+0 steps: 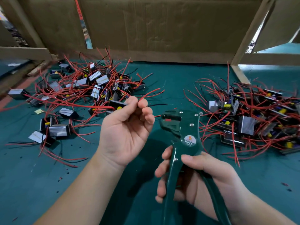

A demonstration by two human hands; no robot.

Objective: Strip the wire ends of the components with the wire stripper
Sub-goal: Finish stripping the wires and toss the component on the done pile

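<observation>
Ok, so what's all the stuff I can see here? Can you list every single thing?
wire stripper: one, dark green, front centre, head pointing left
held wires: about two, red, sticking out to the right of the fingertips that pinch them
left pile of components: many, black boxes with silvery tops, yellow parts and red and black wires, back left
right pile of components: many, same colours, right side
loose bits: many, dark and red, scattered on the cloth
cloth: one, teal green, covering the table
cardboard walls: several, brown, along the back
left hand: one, centre, pinches the held wires
right hand: one, front right, grips the wire stripper's handles
</observation>
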